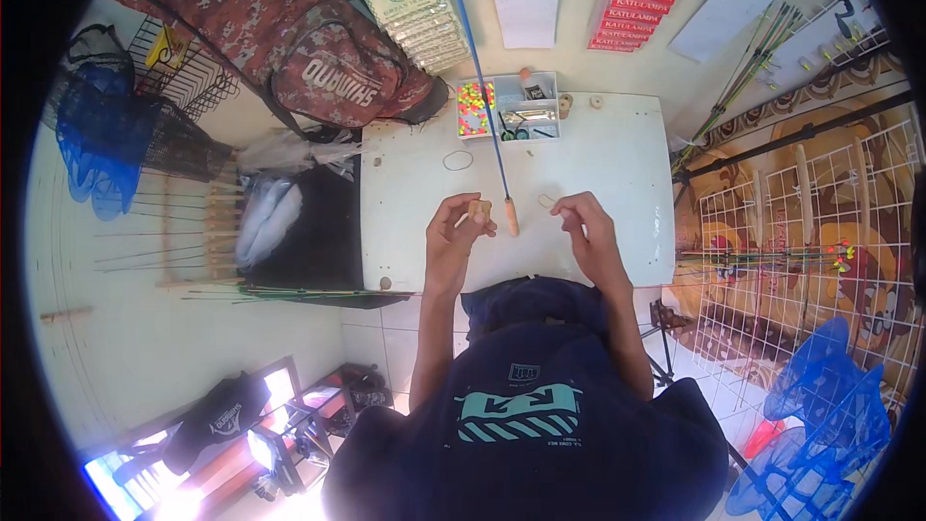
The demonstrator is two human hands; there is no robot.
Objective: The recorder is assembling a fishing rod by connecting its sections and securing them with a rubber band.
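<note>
My left hand (453, 232) is closed around a small tan block-like piece (480, 211), held at the fingertips over the white table. Across from it, my right hand (588, 230) has thumb and fingers pinched together. A thin yellowish loop of line or thread (545, 201) sticks out beside those fingertips. Between the two hands lies a slim fishing rod with a blue shaft (487, 101) and a wooden-coloured grip (511, 217). A thin dark ring of line (458, 160) rests on the tabletop beyond my left hand.
At the white table's (627, 183) far edge stands a compartment tray (558, 125) with bright beads, a bottle and small tools. Two tan spool-like pieces (596, 101) sit beside it. A camouflage bag (338, 77) leans at the far left; wire racks (772, 232) are at right.
</note>
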